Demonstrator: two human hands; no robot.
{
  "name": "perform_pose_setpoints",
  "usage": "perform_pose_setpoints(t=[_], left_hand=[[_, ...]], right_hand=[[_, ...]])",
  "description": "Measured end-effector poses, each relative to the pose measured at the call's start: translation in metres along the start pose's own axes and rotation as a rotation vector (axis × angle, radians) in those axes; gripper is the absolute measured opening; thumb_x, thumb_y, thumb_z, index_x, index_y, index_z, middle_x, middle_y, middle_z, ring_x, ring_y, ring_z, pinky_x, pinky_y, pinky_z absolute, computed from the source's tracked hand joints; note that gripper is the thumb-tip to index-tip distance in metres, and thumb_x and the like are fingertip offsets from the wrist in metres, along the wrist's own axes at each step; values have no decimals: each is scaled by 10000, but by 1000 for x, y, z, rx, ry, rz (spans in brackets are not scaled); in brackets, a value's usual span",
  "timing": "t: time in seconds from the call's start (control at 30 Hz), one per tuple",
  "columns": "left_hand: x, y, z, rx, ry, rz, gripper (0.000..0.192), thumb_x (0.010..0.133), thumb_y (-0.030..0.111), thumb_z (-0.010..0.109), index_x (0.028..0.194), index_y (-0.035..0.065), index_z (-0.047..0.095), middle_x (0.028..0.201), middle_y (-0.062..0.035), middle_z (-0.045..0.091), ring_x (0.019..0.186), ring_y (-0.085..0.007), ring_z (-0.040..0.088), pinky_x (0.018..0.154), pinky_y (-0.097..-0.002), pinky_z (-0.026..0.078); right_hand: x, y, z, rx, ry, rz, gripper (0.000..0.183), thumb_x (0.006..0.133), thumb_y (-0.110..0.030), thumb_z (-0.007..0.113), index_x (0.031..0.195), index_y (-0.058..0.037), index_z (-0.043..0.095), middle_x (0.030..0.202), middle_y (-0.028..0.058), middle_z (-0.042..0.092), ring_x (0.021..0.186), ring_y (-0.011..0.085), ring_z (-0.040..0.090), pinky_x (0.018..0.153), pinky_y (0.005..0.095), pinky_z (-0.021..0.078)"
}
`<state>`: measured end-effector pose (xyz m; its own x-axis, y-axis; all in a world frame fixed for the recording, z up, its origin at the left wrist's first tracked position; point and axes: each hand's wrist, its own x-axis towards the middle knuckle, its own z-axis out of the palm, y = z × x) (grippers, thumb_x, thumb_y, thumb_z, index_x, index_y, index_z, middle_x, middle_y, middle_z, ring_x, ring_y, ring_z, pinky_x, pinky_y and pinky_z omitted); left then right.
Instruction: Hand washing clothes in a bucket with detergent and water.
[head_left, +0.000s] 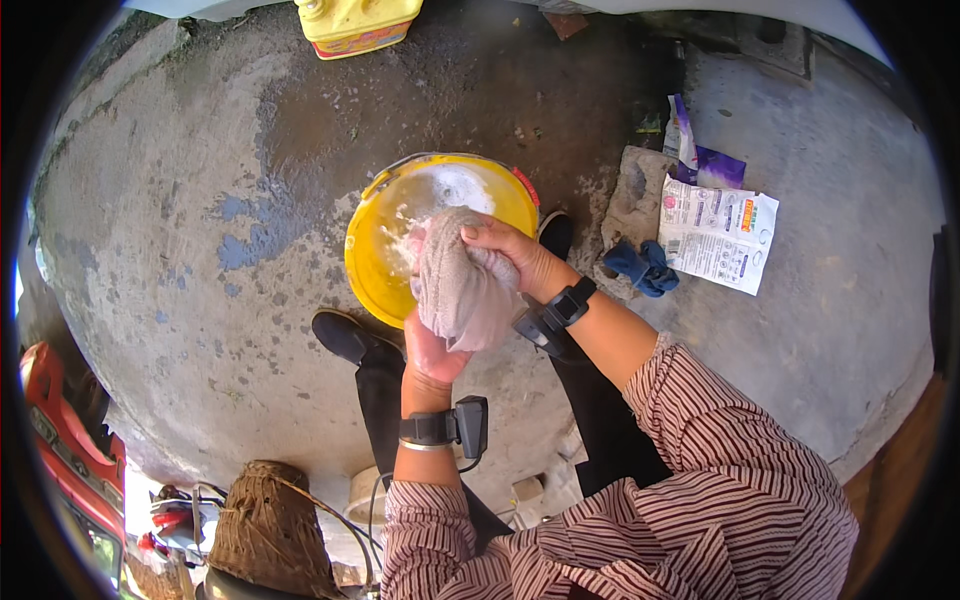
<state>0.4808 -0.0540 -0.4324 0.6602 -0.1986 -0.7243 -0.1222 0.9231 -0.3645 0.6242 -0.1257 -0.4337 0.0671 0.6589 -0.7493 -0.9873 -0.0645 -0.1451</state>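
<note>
A wet, light grey-pink cloth is bunched between my two hands, above the near side of a yellow bucket. My left hand supports it from below and the left; its fingers are mostly hidden by the cloth. From the right, my right hand grips the cloth with the thumb on top. White suds float on the water inside the bucket. The bucket stands on the concrete floor between my feet, its wire handle resting against the far rim.
On the right, a concrete block has a dark blue cloth on its near end. Beside it lie an opened white packet bearing writing and a purple wrapper. A yellow plastic container stands at the far edge. A woven basket is at lower left.
</note>
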Motion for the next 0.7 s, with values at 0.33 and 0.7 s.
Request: perform_pose_setpoints(t=[0.33,0.7], left_hand=[[-7,18,-1,183,62,168,705,847,498,545,1359,59,341,1286,-141,483,1176,-289,473,973,-409,414],[-1,-24,21,1238,145,1135,218,687,-21,554,898,34,550,1048,-145,610,1009,-265,575,918,-377,431]], right_hand=[[-27,14,41,-1213,-150,-543,227,737,-105,694,922,-66,569,905,4,616,855,107,571,789,245,454],[-20,46,-2,384,143,24,295,932,-324,451,1047,-79,569,962,38,595,913,154,573,853,308,458]])
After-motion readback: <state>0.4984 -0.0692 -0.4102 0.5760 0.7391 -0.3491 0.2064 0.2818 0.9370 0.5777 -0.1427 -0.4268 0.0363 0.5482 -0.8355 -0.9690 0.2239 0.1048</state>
